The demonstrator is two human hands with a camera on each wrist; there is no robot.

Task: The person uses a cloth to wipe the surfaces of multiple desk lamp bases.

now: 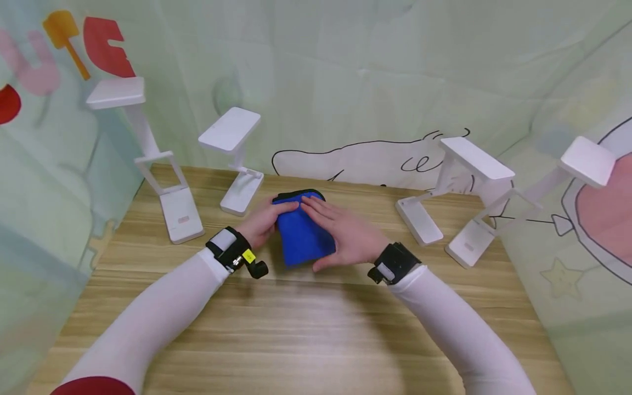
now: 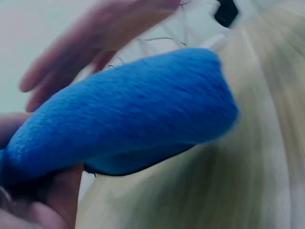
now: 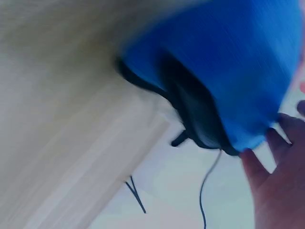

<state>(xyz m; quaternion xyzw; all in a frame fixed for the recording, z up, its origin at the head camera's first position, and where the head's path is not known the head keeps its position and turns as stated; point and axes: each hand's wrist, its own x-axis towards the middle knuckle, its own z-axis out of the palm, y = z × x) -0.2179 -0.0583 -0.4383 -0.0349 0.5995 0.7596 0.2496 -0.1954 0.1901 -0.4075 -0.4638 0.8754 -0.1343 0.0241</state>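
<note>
A folded blue plush cloth (image 1: 303,233) with black edging hangs just above the wooden table, between the two hands. My left hand (image 1: 263,219) grips its upper left side, thumb across the front and the other fingers behind. From the right, my right hand (image 1: 348,233) lays extended fingers along the cloth's upper edge, its thumb pointing down by the lower right corner. In the left wrist view the cloth (image 2: 128,105) bends over in a thick fold. The right wrist view shows fingertips (image 3: 250,160) at the rim, near a dark opening between the layers.
Two white folding desk lamps (image 1: 182,214) (image 1: 241,192) stand at the back left of the table (image 1: 296,334). Two more, a nearer one (image 1: 419,220) and an outer one (image 1: 470,243), stand at the right. A printed fabric backdrop (image 1: 345,82) hangs behind and at both sides.
</note>
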